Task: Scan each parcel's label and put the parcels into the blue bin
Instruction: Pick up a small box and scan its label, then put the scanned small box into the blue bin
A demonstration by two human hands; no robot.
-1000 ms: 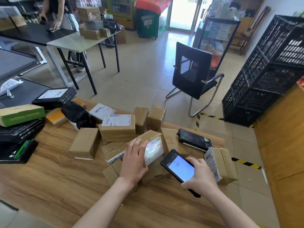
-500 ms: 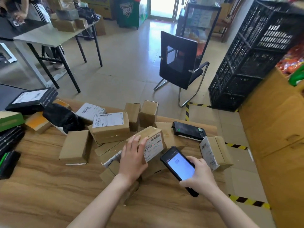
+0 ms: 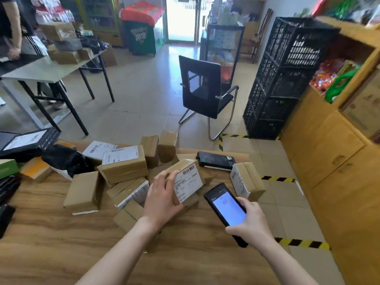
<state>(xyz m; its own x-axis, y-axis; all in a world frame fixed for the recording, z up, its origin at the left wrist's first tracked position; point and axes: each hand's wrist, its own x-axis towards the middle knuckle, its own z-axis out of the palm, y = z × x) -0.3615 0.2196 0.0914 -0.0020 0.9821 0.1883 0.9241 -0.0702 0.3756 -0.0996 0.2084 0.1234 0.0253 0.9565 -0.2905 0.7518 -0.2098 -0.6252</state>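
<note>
On the wooden table [image 3: 61,243] you have at least 8 brown parcels [image 3: 123,167]. Your left hand [image 3: 162,198] grips 1 parcel [image 3: 188,182] tilted atop the pile, label facing the scanner [image 3: 225,204] clasped in your right hand [image 3: 250,223]. 1 other black device [image 3: 216,161] lies beyond.

Brown cardboard parcels [image 3: 123,167] on bench [image 3: 51,243]: at least nine, held parcel [image 3: 188,182] included; heap hides exact count.
Scanners: two, held scanner [image 3: 226,204], idle scanner [image 3: 216,161].
Black crates [image 3: 287,83]: three, stacked.
Chair [image 3: 202,89]: one.
Black bag [image 3: 65,159]: one.
Hands: two, left hand [image 3: 162,199], right hand [image 3: 249,220].
</note>
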